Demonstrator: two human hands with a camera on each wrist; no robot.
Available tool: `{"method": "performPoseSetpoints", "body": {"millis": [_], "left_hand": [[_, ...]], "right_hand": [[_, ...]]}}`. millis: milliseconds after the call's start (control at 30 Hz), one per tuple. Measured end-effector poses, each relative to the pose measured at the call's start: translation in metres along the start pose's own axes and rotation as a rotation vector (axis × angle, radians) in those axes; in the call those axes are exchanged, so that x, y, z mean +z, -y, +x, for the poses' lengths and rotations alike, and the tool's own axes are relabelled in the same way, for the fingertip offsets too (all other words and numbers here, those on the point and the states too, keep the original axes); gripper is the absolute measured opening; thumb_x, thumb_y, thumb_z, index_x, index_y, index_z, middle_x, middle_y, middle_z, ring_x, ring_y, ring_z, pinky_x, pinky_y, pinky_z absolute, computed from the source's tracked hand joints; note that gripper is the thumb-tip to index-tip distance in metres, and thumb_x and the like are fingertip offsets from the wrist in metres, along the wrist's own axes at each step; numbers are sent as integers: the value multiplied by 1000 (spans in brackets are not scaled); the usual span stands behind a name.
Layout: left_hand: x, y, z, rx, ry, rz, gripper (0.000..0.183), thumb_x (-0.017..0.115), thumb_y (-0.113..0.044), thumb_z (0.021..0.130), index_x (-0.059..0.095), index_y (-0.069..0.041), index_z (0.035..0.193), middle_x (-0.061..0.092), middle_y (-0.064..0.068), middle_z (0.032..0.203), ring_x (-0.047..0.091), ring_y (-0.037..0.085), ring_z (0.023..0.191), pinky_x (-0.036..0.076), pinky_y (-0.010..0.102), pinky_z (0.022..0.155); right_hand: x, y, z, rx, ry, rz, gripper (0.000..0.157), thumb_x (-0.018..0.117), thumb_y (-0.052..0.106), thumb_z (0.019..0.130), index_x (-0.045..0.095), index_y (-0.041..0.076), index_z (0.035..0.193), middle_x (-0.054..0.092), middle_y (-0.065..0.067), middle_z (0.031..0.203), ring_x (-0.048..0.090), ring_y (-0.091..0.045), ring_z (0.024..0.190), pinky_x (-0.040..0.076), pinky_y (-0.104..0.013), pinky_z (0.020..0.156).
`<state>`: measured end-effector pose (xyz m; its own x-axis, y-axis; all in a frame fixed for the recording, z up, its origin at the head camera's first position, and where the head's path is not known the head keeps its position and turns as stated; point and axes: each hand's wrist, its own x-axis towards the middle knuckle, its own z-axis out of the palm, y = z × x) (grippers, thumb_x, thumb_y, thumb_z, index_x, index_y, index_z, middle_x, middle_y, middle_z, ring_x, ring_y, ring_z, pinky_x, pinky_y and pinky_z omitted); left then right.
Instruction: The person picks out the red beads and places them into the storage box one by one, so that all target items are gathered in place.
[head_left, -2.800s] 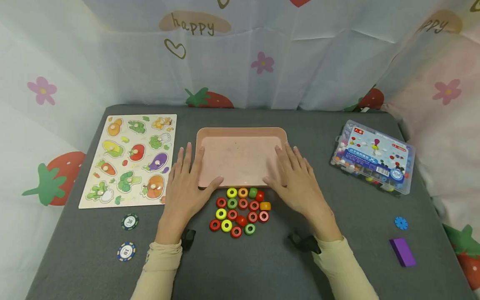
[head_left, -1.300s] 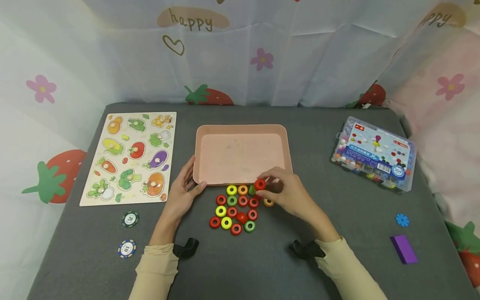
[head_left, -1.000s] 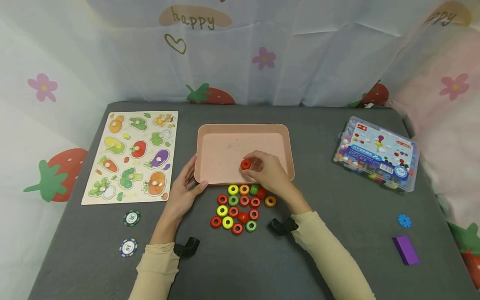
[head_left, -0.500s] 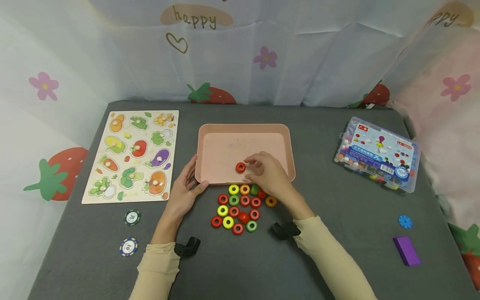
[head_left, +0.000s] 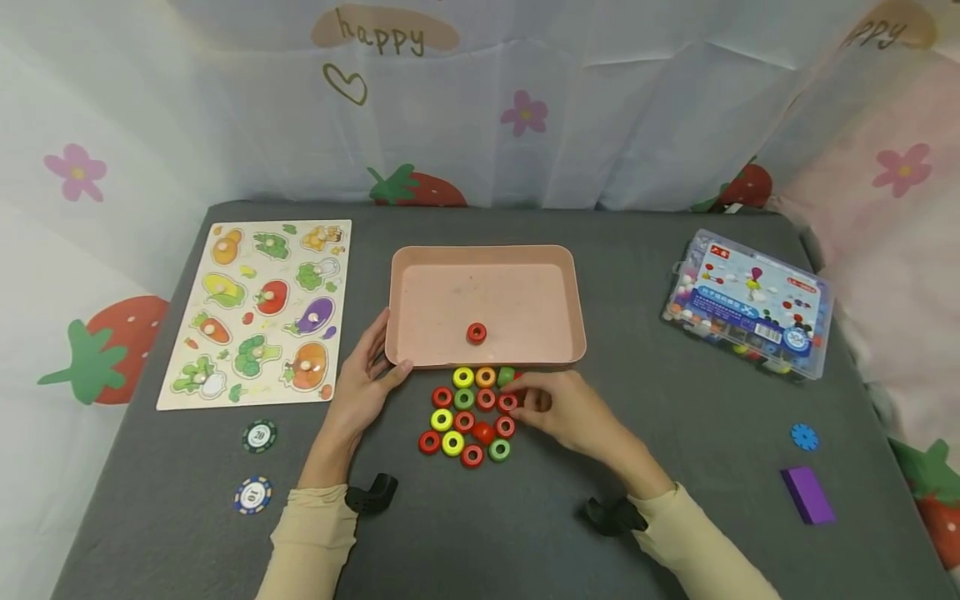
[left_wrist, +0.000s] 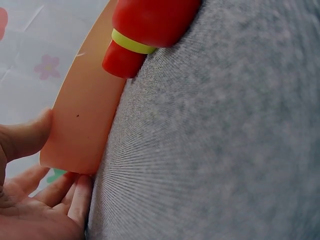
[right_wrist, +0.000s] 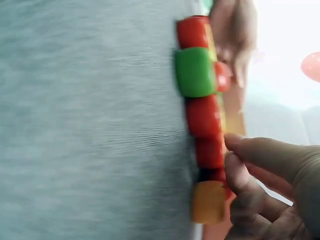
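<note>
The tray is pale pink, its beads red, yellow, green and orange. On the grey worktop, the block is purple. Pink flowers and red strawberries pattern the white curtain; multicoloured vegetables the cream board.

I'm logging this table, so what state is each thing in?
Tray, open side up
Red bead, in tray, hole up
Loose beads, outside tray, mostly hole up
Left hand, holding tray corner
Right hand, at loose beads, grip unclear
Box, closed
Vegetable board, flat
Chips, numbers up
Blue disc, flat
Purple block, flat
</note>
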<state>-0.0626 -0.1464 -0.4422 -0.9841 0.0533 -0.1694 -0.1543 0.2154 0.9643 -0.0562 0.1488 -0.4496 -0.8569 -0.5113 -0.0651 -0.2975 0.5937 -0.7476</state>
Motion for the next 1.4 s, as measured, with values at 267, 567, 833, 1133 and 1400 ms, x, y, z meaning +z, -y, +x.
{"method": "performPoseSetpoints", "body": {"millis": [267, 567, 833, 1133, 1400], "left_hand": [[0, 1, 0, -1, 3, -10, 81, 67, -2, 94, 22, -12, 161, 27, 15, 163, 27, 33, 150, 29, 58, 116], [0, 12, 5, 6, -4, -15, 79, 68, -4, 94, 25, -14, 160, 29, 13, 163, 27, 29, 150, 29, 55, 117], [-1, 37, 13, 46, -17, -23, 80, 71, -13, 93, 28, -27, 159, 32, 3, 162, 30, 22, 149, 30, 54, 117], [2, 35, 13, 38, -11, -34, 80, 71, -9, 93, 29, -24, 159, 33, 3, 162, 31, 21, 149, 31, 51, 117], [-1, 35, 12, 42, -14, -39, 82, 71, -8, 93, 26, -23, 160, 30, 4, 163, 29, 23, 150, 31, 53, 117]], "right_hand": [[7, -1, 1, 15, -12, -177, 30, 81, 20, 86, 75, 20, 115, 51, 12, 63, 45, -2, 53, 33, -21, 48], [-14, 3, 12, -33, -81, -33, 26, 82, 23, 85, 71, 18, 107, 55, 10, 66, 50, -6, 57, 42, -24, 51], [-24, -7, 57, -43, -294, -41, 24, 84, 17, 82, 74, 13, 103, 65, 0, 86, 60, -17, 78, 48, -32, 64], [-13, -17, 87, 108, -228, -29, 24, 84, 20, 82, 75, 11, 102, 71, -3, 95, 63, -20, 86, 52, -35, 78], [-8, -15, 86, 99, -166, -46, 30, 88, 26, 78, 78, 15, 104, 69, 3, 94, 58, -17, 87, 50, -35, 78]]}}
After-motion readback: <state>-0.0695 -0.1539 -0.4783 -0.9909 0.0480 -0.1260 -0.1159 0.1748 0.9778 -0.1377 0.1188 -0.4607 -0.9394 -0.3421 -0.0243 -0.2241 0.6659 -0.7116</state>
